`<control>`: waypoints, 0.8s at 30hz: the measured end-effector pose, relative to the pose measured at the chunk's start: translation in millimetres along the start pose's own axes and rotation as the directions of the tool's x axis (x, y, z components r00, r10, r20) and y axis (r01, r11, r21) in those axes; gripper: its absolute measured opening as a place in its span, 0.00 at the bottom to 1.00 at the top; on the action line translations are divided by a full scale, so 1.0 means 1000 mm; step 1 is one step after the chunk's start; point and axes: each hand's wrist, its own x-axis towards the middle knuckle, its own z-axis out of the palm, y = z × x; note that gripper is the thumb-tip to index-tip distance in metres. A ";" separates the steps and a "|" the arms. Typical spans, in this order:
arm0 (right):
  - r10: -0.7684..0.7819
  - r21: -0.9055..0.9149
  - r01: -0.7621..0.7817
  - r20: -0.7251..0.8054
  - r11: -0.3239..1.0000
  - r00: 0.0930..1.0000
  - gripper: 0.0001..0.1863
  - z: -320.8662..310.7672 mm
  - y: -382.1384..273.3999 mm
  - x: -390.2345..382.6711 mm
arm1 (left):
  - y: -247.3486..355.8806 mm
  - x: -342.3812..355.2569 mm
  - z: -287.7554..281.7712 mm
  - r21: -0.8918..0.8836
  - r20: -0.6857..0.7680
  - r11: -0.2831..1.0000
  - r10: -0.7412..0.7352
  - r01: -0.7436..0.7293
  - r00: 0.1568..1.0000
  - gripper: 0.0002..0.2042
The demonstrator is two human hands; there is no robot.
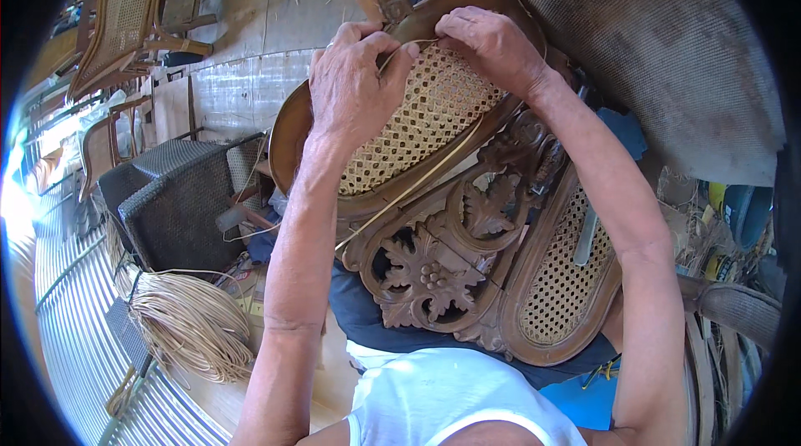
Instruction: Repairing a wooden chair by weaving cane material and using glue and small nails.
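A carved wooden chair with woven cane panels lies across my lap. My left hand [359, 83] is closed at the far edge of its pale cane seat [421, 120], a thin cane strand [425, 40] between thumb and fingers. Just right of it, my right hand [492, 41] pinches the same strand beside the seat's wooden rim [286, 141]. A longer cane strip [406, 193] lies slantwise over the frame's near side. Nearer to me are the carved leaf backrest [430, 275] and an oval cane panel [555, 287]. The right fingertips are partly hidden.
A coil of loose cane [188, 325] lies at the lower left, near a dark woven chair [188, 204]. Another cane chair [121, 16] stands at the far left. A large woven sheet [659, 45] fills the upper right. A pale flat tool [586, 237] rests on the oval panel.
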 end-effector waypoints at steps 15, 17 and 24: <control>0.089 0.059 -0.096 0.106 0.994 0.990 0.12 0.003 -0.002 -0.001 | -0.003 0.023 -0.001 -0.151 -0.060 0.972 -0.191 0.180 0.980 0.17; 0.120 0.101 -0.136 0.150 0.986 0.981 0.12 0.001 -0.002 0.000 | -0.007 0.028 0.000 -0.068 -0.058 0.989 -0.133 0.129 0.989 0.16; 0.048 -0.042 -0.042 0.143 0.998 0.989 0.15 -0.001 -0.010 0.002 | -0.011 0.034 -0.011 -0.232 0.060 0.961 -0.140 0.150 0.988 0.15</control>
